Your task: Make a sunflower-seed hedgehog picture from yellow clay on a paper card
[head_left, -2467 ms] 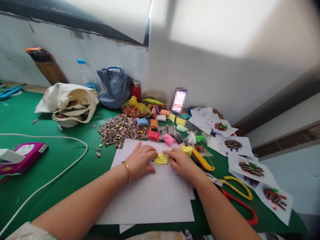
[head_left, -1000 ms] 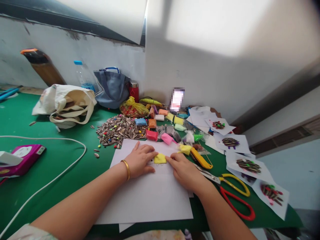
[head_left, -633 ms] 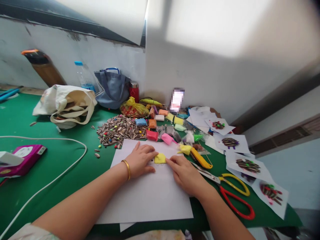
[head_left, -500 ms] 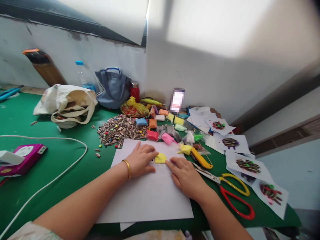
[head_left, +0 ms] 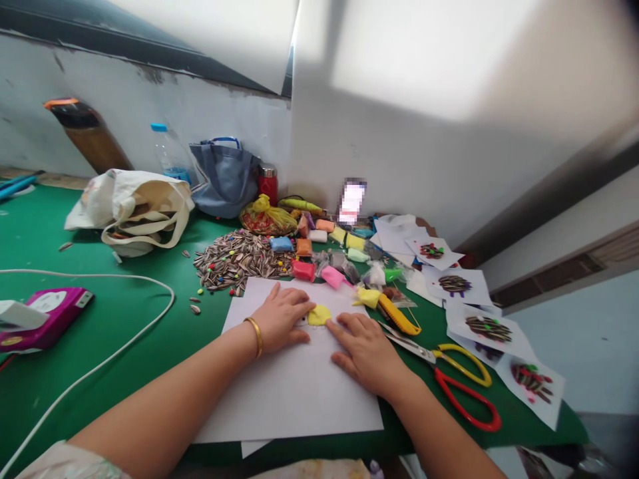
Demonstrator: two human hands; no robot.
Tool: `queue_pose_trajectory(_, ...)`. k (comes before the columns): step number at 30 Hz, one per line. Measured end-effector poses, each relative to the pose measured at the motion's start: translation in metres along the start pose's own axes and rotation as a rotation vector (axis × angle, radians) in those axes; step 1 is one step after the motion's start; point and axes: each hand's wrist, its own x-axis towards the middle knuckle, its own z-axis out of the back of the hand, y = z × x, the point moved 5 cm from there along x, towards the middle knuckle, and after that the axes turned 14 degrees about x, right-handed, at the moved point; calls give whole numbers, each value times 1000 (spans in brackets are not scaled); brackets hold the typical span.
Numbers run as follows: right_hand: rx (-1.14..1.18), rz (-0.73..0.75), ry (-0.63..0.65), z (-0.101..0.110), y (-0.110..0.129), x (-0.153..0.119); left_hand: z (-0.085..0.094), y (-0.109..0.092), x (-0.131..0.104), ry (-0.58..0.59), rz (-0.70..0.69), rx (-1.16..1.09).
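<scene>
A flattened yellow clay piece [head_left: 319, 315] lies on white paper [head_left: 294, 399], with small drawn marks along its lower edge. My left hand [head_left: 282, 318] rests on the paper with fingers apart, its index fingertip at the clay's left edge. A gold bangle circles that wrist. On the other side, my right hand [head_left: 367, 349] has its fingers spread, the index fingertip touching the clay's lower right edge. Neither hand grips anything.
Scissors [head_left: 434, 356] and a yellow-handled cutter [head_left: 399, 315] lie right of my right hand. Beyond the paper are sunflower seeds [head_left: 239, 263] and clay packets [head_left: 303, 269]. Decorated sheets [head_left: 492, 327] line the right edge; a white cable [head_left: 124, 332] curves at left.
My right index fingertip has shifted slightly left onto the clay's edge, and the thumb has moved a little left. The left hand is nearly unchanged. The view has turned slightly.
</scene>
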Motion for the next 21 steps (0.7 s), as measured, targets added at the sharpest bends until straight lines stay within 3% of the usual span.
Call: queue_pose_trajectory(21,15,51,-44,-1,8,12,-4,1,-2,-14,-2,4)
